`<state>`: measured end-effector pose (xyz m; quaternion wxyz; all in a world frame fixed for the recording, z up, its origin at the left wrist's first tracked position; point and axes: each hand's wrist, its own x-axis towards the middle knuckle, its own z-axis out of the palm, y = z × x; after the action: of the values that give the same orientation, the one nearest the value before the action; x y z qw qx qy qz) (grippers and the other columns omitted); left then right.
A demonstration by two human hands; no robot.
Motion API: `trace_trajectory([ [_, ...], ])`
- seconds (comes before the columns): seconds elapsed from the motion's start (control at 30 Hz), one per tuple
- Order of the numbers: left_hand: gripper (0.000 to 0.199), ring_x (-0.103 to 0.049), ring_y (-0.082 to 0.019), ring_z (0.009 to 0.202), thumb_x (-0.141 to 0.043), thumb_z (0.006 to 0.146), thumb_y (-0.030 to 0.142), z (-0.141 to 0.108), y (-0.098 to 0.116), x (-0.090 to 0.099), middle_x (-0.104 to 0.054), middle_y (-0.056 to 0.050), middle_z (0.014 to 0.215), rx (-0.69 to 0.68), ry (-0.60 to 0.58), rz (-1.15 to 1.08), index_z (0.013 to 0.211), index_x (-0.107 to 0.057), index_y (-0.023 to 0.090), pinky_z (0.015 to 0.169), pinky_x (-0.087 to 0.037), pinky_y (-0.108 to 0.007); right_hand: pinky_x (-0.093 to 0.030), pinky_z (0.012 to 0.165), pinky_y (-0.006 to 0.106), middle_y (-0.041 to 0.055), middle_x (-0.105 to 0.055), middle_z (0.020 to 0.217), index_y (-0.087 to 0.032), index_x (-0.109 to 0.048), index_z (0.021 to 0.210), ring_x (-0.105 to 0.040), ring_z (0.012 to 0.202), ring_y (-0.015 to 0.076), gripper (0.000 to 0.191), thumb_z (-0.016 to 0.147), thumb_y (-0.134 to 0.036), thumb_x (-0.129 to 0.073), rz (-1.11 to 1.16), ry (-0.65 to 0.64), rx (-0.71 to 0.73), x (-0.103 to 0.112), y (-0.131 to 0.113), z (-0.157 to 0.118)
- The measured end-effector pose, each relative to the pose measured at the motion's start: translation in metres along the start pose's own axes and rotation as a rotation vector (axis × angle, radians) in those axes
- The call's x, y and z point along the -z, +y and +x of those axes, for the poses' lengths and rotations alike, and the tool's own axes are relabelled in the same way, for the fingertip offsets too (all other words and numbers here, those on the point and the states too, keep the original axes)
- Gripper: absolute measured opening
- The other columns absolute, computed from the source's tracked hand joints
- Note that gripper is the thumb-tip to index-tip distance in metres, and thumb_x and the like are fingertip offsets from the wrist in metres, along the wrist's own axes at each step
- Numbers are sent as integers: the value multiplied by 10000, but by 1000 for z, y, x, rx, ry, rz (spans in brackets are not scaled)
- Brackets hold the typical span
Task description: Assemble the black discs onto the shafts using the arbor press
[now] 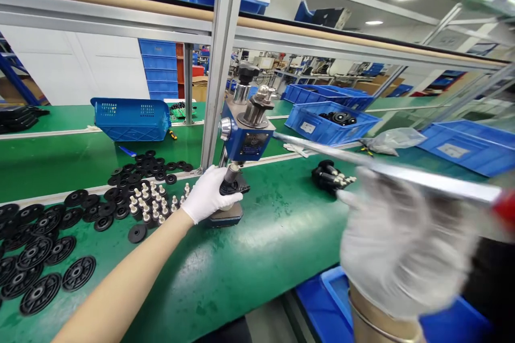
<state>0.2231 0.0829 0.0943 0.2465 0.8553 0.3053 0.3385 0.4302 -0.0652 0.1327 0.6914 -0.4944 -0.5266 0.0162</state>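
A blue hand press (251, 136) stands on the green workbench, with its steel ram (232, 172) lowered. My left hand (210, 194), in a white glove, grips a black plastic part (229, 186) under the ram, just above the press base (226, 217). The glove hides much of that part. The press's long metal lever (426, 178) runs out to the right and ends in a red grip (505, 204). My right hand (406, 246), also white-gloved and smeared by motion, has its fingers curled over the lever.
Several black discs (38, 252) cover the bench's left side, beside upright black pieces with white shafts (151, 203). More shafted pieces (332, 177) lie right of the press. A blue basket (131, 120), blue bins (333, 120) and a metal post (219, 64) stand behind.
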Motion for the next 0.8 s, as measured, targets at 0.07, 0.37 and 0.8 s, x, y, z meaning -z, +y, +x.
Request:
trace_trajectory([
  [0.07,253,-560,-267,959,-661,774,321,-16,13,2,-614,-54,958,-51,0,86,981,-591,193,975,-390,-457,-501,888,475,96,-555,1213,-328,-409,1338,-593,1058,247,430,927,-382,-522,68,-108,-167,-15,-2,-13],
  [0.37,525,-574,-299,1007,-634,782,206,-90,40,2,-615,-101,1090,-111,-202,250,1278,-463,219,906,-464,-474,-513,666,277,-4,-620,789,-223,-579,924,-601,677,140,228,871,-444,-603,181,-616,-627,-66,20,-90],
  [0.8,564,-545,-301,1192,-761,666,338,-103,27,-23,-585,-83,1288,225,-89,-203,1188,-573,236,1045,-427,-466,-537,641,330,70,-677,1039,-225,-631,959,-631,893,220,407,892,-551,-396,875,-498,-1238,-99,47,-167],
])
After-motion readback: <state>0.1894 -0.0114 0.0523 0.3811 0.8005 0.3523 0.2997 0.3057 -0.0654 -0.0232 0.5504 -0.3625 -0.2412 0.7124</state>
